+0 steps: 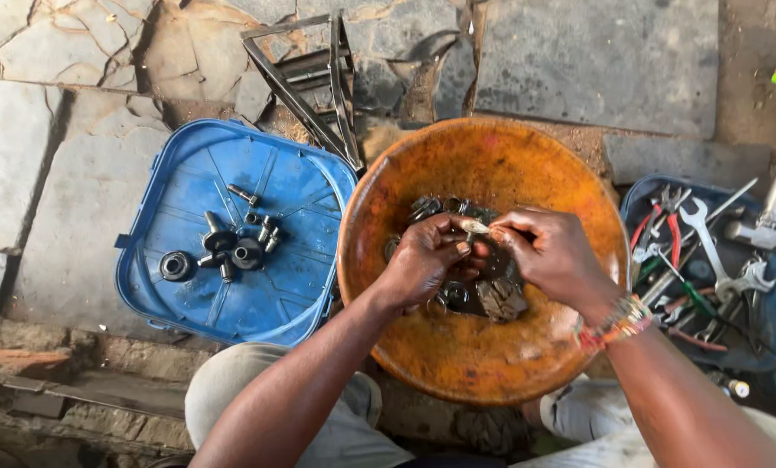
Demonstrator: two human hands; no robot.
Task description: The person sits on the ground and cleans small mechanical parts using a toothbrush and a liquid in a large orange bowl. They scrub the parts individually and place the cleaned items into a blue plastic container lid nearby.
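Head view: your left hand [423,260] and right hand [540,251] pinch together one small metal part [475,228], fingers closed, over the orange basin [457,355] so drips fall inside.

Round rust-orange metal basin [457,347], mottled with darker brown patches. Flat blue plastic lid [189,295] carrying dark grey metal bolts and bushings [228,247]. Blue tool tray [774,347]: silver spanners, red- and green-handled pliers. Multicoloured beaded bracelet [615,323].
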